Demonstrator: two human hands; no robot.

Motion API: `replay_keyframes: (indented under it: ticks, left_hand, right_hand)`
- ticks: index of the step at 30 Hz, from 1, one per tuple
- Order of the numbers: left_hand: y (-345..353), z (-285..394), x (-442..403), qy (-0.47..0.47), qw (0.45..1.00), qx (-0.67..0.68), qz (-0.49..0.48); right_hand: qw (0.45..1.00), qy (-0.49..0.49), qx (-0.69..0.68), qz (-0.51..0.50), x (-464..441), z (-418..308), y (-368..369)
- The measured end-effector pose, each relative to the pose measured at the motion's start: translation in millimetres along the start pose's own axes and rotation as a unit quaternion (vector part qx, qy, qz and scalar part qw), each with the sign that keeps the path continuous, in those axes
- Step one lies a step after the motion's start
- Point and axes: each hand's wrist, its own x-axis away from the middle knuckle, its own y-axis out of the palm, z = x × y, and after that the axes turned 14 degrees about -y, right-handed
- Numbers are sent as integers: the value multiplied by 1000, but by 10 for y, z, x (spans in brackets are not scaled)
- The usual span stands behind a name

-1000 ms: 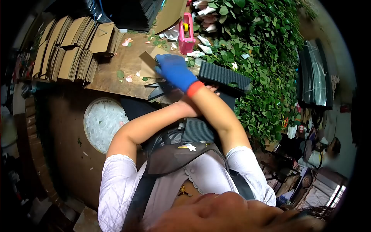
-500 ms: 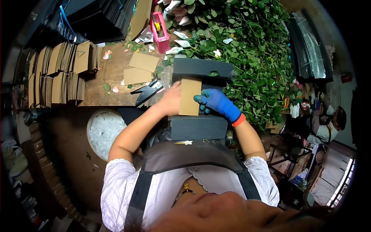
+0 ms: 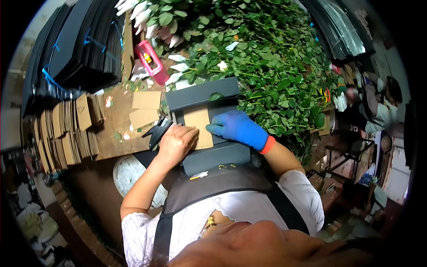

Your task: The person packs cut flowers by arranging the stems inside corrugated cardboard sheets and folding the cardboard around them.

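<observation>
Wooden tabletop (image 3: 109, 146), leafy stems (image 3: 275, 80); hands (image 3: 175, 141) touching cardboard piece (image 3: 199, 121).

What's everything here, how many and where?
Card: one, tan, centre
Ribbed panels: two, grey, centre
Tabletop: one, brown, left
Loose cards: two, tan, tabletop
Tool: one, black, tabletop edge
Leafy stems: many, green, top
Wrapped buds: several, whitish, top
Tape dispenser: one, pink, beside buds
Card stacks: several, brown, left
Sheets: many, black, upper left
Tub: one, white, lower left
Background clutter: uncountable, mixed, right
Left hand: one, bare, at card
Right hand: one, blue-gloved, at card
</observation>
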Motion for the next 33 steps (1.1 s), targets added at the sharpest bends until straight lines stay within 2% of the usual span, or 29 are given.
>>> replay_keyframes:
  ticks: [2, 3, 4, 5, 6, 8, 11, 14, 15, 20, 22, 23, 25, 26, 29, 31, 33]
  left_hand:
    - [2, 1, 11, -17, 1000, -3, -18]
    - [-5, 11, 4, -21, 999, -5, -25]
    - [-13, 28, 3, -24, 999, -9, -22]
    - [-19, 49, 2, -24, 999, -13, -18]
    - [-18, 67, 4, -25, 999, -16, -15]
    - [-2, 69, 20, -24, 999, -16, -19]
    - [-7, 70, 56, -32, 999, -17, -30]
    - [27, 43, 105, -38, 999, -14, -23]
    - [31, 33, 121, -42, 999, -12, -23]
    - [11, 9, 156, -36, 998, 10, -43]
    - [25, -16, 146, -47, 998, 28, -37]
    - [-26, -4, 135, -67, 995, 39, -62]
    - [-63, 8, 172, -192, 968, 128, -102]
    - [4, -102, 198, -82, 995, 52, -28]
    - [-11, -87, 187, -143, 971, 185, -56]
    - [-8, -77, 172, -130, 977, 160, -59]
    - [9, -115, 155, -110, 982, 128, -79]
  right_hand:
    - [970, -19, -180, 164, 98, 10, -365]
    - [940, 77, -263, 202, 99, -21, -653]
    - [939, 41, -187, 285, 37, 366, -686]
    - [925, 7, -41, 377, -60, 452, -855]
    - [916, -3, 161, 368, -144, 846, -878]
    - [923, 122, 320, 177, -302, 1544, -710]
    - [905, 183, 356, -148, -517, 1965, -668]
    - [935, 78, 307, 158, -471, 1762, -986]
    - [893, -32, 359, 269, -439, 1688, -1066]
    - [905, -113, 254, 321, -138, 1274, -1421]
    - [860, -186, 370, 299, 189, 736, -1515]
    - [873, -184, 362, 272, 366, 600, -1520]
    - [901, -175, 338, 207, 771, 450, -1459]
    - [915, -171, 326, 166, 957, 399, -1429]
    - [947, -72, 313, 16, 1376, 479, -1195]
    - [947, -20, 317, -44, 1482, 528, -977]
    - [958, -22, 273, -86, 1520, 671, -844]
